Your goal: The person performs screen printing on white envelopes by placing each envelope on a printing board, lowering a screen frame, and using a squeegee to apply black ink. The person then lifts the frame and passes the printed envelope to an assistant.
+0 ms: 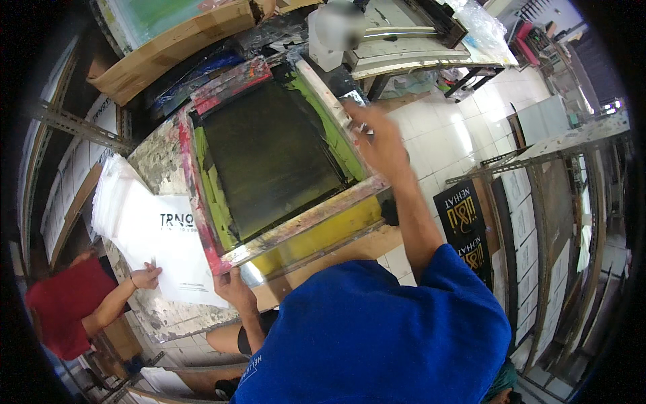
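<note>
A screen-printing frame (306, 220) lies tilted in front of me, its wooden bars stained with pink and white paint. Its dark mesh (272, 158) is bordered by green ink along both sides. At the near left corner, my left hand (233, 291) is closed on the frame. My right hand (385, 138) is by the right bar, blurred, fingers curled; whatever they hold is hard to make out. Just left of the frame, a co-worker's hand (146, 276) holds a white printed sheet (182, 259), partly covered by the frame's corner. A yellow surface (316, 239) shows beneath the near bar.
A co-worker in a red shirt (70, 306) stands at the left, near a stack of white sheets (118, 198). Behind the frame are a cardboard box (168, 54) and a white plastic container (326, 50). Racks with printed sheets (525, 236) stand to the right.
</note>
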A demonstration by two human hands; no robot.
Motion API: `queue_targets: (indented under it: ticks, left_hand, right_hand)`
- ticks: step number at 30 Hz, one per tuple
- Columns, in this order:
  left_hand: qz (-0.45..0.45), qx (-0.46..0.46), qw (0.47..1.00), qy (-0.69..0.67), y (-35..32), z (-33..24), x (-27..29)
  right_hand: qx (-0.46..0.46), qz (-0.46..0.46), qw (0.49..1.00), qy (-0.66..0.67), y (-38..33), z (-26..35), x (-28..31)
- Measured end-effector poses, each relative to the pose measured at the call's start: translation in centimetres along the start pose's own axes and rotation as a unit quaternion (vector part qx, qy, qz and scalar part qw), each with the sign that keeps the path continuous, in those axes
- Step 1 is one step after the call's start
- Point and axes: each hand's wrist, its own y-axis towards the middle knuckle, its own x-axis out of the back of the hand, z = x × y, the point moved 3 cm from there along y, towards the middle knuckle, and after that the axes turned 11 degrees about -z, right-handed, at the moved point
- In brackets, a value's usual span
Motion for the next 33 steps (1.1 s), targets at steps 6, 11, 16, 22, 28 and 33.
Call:
queue_targets:
  ticks: [6, 11, 16, 22, 28, 33]
  left_hand:
    - [0.029, -0.002, 1.000, -0.005, -0.5, 2.4, 0.4]
    - [0.030, -0.027, 0.999, 0.025, -0.4, 4.4, 0.9]
    - [0.014, -0.085, 0.995, 0.046, -0.7, 5.7, 1.3]
    - [0.012, -0.082, 0.996, -0.030, -0.8, 6.6, -0.2]
    - [0.048, -0.112, 0.992, 0.038, -0.3, 8.2, 1.2]
    - [0.049, -0.116, 0.992, 0.031, -0.5, 8.0, 0.7]
  right_hand:
    - [-0.054, 0.160, 0.927, -0.334, 4.5, -16.2, -3.3]
    - [-0.047, 0.181, 0.906, -0.380, 2.9, -21.9, -5.3]
    - [-0.125, 0.086, 0.975, -0.163, 3.4, -14.4, -2.7]
    - [-0.092, 0.235, 0.963, -0.095, -3.9, -3.9, -5.8]
    - [0.021, 0.320, 0.931, -0.176, -11.0, -1.7, -14.5]
    - [0.105, 0.307, 0.941, -0.095, -15.1, 3.6, -22.2]
